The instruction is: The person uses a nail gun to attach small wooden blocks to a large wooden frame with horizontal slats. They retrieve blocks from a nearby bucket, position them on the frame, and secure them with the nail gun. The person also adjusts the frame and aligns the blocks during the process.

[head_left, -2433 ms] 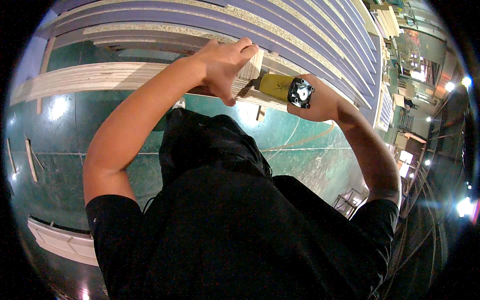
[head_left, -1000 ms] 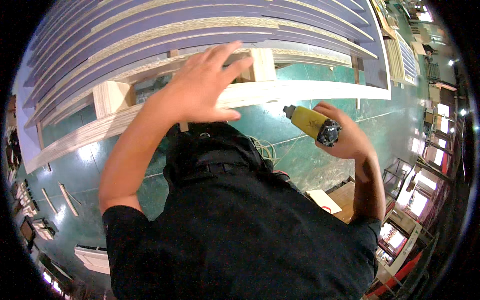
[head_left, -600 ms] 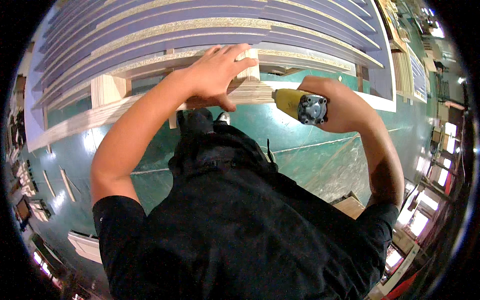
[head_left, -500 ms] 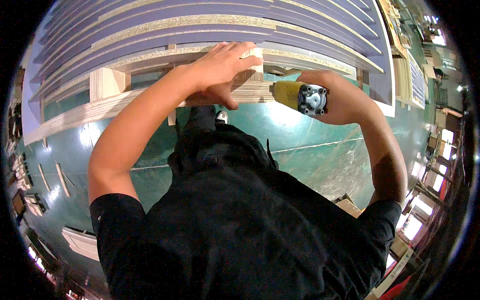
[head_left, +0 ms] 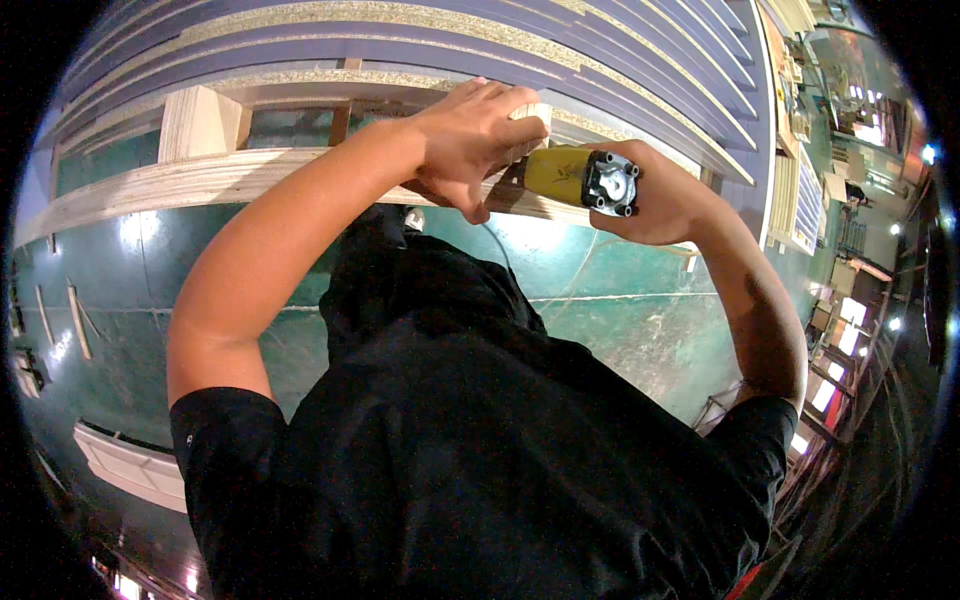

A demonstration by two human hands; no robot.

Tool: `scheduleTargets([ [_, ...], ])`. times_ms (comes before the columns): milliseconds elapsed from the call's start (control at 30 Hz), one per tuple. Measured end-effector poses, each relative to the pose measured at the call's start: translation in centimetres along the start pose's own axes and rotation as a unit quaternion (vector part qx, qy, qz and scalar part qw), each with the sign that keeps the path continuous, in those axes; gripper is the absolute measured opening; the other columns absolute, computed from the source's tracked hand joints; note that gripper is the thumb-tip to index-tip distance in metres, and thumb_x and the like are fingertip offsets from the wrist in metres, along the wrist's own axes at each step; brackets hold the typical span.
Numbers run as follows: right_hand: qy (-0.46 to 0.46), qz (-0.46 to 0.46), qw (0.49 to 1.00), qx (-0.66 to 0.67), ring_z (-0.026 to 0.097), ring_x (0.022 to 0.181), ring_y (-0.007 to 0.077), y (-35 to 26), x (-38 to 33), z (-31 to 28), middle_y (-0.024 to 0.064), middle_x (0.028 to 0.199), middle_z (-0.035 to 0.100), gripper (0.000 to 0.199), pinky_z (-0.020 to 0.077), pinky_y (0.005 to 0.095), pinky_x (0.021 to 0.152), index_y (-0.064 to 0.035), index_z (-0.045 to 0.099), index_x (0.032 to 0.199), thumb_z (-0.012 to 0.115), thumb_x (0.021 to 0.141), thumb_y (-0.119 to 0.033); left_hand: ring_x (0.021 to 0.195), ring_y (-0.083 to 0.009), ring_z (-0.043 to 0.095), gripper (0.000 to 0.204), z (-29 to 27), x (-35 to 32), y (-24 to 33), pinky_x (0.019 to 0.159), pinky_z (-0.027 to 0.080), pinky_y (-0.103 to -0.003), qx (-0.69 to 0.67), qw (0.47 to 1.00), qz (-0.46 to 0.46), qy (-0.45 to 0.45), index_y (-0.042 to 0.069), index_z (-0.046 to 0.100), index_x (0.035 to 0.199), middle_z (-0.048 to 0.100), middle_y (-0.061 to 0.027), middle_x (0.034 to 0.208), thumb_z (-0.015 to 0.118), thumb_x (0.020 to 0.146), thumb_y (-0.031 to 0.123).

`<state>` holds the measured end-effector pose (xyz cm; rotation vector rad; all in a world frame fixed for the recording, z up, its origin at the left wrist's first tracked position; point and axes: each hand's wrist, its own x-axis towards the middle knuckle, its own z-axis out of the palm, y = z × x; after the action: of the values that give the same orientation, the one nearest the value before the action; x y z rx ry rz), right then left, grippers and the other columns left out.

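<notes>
My right hand (head_left: 663, 192) is wrapped round a nail gun (head_left: 560, 175) with a yellow body and a black-and-silver end cap. The tool's nose end is against or just above the long pale wooden beam (head_left: 230, 178), close to my left hand. My left hand (head_left: 480, 140) is closed over a short wooden block (head_left: 538, 118), its fingers on the far side and its thumb bent down across the beam's near side. Most of the block lies hidden under the fingers. The tool's handle and trigger are covered by my right hand.
Beyond the beam, long grey-purple boards (head_left: 330, 55) with raw chipboard edges stand in rows. Another wooden block (head_left: 200, 125) sits on the beam's far side at left. Green floor (head_left: 620, 300) shows below, with loose wood strips (head_left: 78, 320) at left.
The nail gun has moved left, up against the area by my left hand. My left hand has shifted slightly right in the picture, still on the block. The whole view has turned a little.
</notes>
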<state>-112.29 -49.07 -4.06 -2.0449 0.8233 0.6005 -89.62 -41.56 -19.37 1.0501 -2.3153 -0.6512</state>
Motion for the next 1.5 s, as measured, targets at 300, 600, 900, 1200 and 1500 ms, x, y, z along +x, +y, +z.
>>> scheduleTargets([
  [300, 0.007, 0.012, 1.0, -0.028, 0.067, 0.109, 0.0283, -0.4, -0.6, 0.3, 0.0195, 0.117, 0.068, 0.07, 0.0517, 0.0367, 0.099, -0.0007, 0.058, 0.137, 0.085, 0.074, -0.015, 0.138, -0.0469, 0.042, 0.125, 0.0, 0.3, 0.2, 0.114, 0.035, -0.055, -0.013, 1.0, 0.006, -0.006, 0.02, 0.042, 0.144, 0.039, -0.0239, 0.151, 0.099, 0.034, 0.026],
  [600, 0.07, -0.063, 0.995, -0.028, 0.073, 0.095, 0.0313, 1.2, -0.9, 0.5, 0.0177, 0.102, 0.075, 0.049, 0.0569, 0.0393, 0.089, -0.0026, 0.068, 0.12, 0.081, 0.074, -0.014, 0.135, -0.0471, 0.044, 0.122, 0.0, 0.0, 0.2, 0.112, 0.038, -0.056, 0.016, 1.0, -0.018, -0.003, 0.019, 0.043, 0.142, 0.039, -0.0237, 0.15, 0.098, 0.034, 0.029],
  [900, 0.062, -0.02, 0.998, -0.024, 0.073, 0.098, 0.0317, 1.0, -1.8, 0.4, 0.0177, 0.105, 0.074, 0.053, 0.0565, 0.0389, 0.091, -0.0025, 0.067, 0.123, 0.083, 0.074, -0.016, 0.133, -0.0465, 0.045, 0.117, -0.2, 0.5, 0.6, 0.112, 0.038, -0.056, 0.034, 0.999, -0.008, -0.015, 0.016, 0.044, 0.141, 0.039, -0.0231, 0.149, 0.096, 0.037, 0.032],
  [1200, 0.102, -0.038, 0.992, -0.068, 0.068, 0.109, 0.0364, 3.4, -3.0, 1.0, 0.0203, 0.114, 0.071, 0.064, 0.0539, 0.0421, 0.097, -0.0032, 0.064, 0.13, 0.085, 0.071, -0.019, 0.136, -0.0434, 0.044, 0.116, -0.8, 0.6, 1.1, 0.115, 0.036, -0.053, 0.032, 0.999, -0.02, -0.03, 0.014, 0.047, 0.145, 0.039, -0.0221, 0.151, 0.095, 0.042, 0.035],
  [1500, 0.074, -0.023, 0.996, -0.052, 0.068, 0.108, 0.0385, 2.5, -4.6, 1.7, 0.0199, 0.112, 0.071, 0.063, 0.0534, 0.0435, 0.095, -0.0037, 0.063, 0.128, 0.086, 0.07, -0.013, 0.146, -0.0422, 0.034, 0.12, -1.5, 0.7, 1.4, 0.121, 0.029, -0.052, 0.046, 0.995, -0.038, -0.081, 0.013, 0.043, 0.153, 0.031, -0.0223, 0.159, 0.096, 0.051, 0.046],
])
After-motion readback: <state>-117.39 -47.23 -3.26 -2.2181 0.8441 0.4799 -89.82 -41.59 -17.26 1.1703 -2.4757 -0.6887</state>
